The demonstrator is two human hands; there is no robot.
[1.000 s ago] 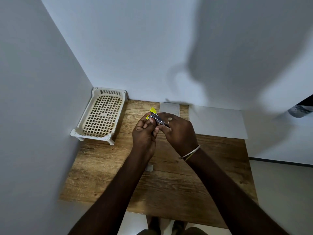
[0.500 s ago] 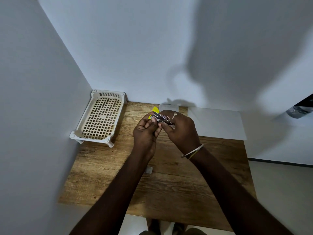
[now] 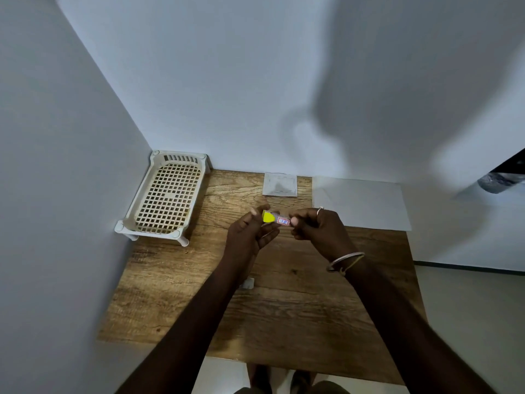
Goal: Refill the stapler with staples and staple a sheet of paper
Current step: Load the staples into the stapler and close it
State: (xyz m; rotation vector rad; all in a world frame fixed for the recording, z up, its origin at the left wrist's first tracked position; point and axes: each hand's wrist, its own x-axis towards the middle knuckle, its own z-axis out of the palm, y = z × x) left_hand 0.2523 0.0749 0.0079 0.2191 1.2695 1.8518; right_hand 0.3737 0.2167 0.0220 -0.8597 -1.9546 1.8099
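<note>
Compared with a moment earlier, the stapler (image 3: pixel 277 219) is now being held level and lower over the wooden table (image 3: pixel 284 308), gripped between the left hand (image 3: pixel 250 237) and right hand (image 3: pixel 321 231). A sheet of paper (image 3: pixel 360 206) is lying beside the white wall (image 3: pixel 255 81).

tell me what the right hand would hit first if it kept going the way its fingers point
Its fingers point left, so the right hand would most likely meet the left hand first, at the far end of the small stapler both hold. Depth is unclear.
</note>
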